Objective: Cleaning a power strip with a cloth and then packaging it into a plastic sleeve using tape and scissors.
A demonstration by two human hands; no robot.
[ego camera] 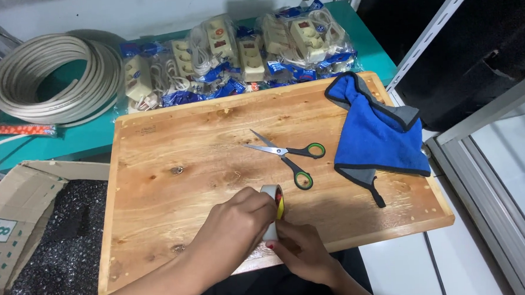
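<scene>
1. We list scissors [286, 155] with black and green handles, lying open near the middle of the wooden board [174, 163].
2. We list a blue cloth [377, 130], crumpled at the board's far right corner.
3. We list bagged cream power strips [241, 54] along the board's far edge.
4. We list coiled pale cable [56, 80] beyond its far left corner.
5. We list a cardboard box [18, 223] beside its left edge.

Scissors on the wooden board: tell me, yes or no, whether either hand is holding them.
No. The scissors lie untouched on the wooden board, while the left hand and right hand grip the tape roll.
</scene>
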